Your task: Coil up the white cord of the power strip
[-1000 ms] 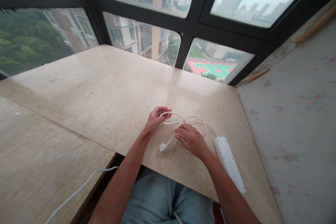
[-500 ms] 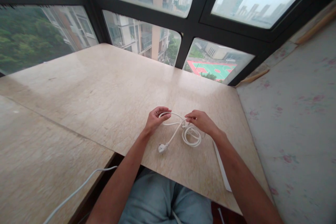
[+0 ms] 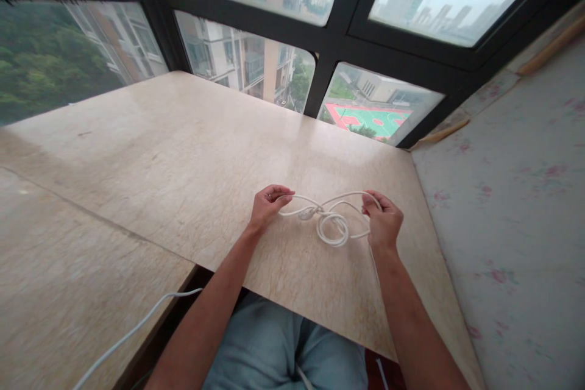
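A white power cord point(image 3: 333, 242) lies in a small coil on the marble-patterned surface, between my two hands. My left hand point(image 3: 269, 206) pinches a loop of the cord on the coil's left side. On the other side, my right hand point(image 3: 382, 218) is closed around another stretch of it, so the cord arcs from hand to hand. Close to where the strands cross sits the pale plug point(image 3: 307, 213), left of the coil. My right hand hides part of the cord.
The stone-patterned surface point(image 3: 205, 152) reaches to dark-framed windows point(image 3: 333, 42). A flowered wall point(image 3: 512, 225) bounds it on the right. Another white cable point(image 3: 141, 324) crosses the lower left, by a dark gap at the front edge.
My right hand has moved right, drawing the cord with it. The plug has slid up from the front toward the crossing strands. My left hand has stayed nearly in place.
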`<control>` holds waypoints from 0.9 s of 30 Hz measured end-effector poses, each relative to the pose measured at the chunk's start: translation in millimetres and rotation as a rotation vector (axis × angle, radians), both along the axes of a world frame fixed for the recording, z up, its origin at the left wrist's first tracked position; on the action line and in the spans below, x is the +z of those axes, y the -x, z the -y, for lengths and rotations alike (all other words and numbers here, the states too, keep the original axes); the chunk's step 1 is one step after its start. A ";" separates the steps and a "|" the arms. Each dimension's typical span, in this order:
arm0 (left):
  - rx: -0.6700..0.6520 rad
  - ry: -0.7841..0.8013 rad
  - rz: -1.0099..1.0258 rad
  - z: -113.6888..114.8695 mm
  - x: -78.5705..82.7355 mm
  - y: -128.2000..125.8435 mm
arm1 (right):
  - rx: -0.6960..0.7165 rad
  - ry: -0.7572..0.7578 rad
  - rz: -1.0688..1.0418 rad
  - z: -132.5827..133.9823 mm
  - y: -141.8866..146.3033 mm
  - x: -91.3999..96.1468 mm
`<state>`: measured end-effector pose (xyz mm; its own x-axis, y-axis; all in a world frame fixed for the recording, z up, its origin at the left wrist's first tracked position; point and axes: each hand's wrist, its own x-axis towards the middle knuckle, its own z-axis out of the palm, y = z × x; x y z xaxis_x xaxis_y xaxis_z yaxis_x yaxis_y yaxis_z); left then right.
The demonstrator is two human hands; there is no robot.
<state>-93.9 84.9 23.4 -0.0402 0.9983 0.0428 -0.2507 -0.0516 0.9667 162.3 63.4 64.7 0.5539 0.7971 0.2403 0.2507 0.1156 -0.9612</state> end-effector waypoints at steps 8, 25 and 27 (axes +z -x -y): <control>0.016 -0.033 0.017 2.9 2.6 -6.7 | 0.186 0.012 -0.764 4.8 -14.6 -23.8; 0.063 0.089 0.118 1.4 2.2 -3.6 | 0.110 0.174 0.247 4.9 -20.8 -20.6; 0.069 0.070 0.085 1.2 1.1 -4.0 | 0.169 0.144 0.606 5.7 -21.9 -15.3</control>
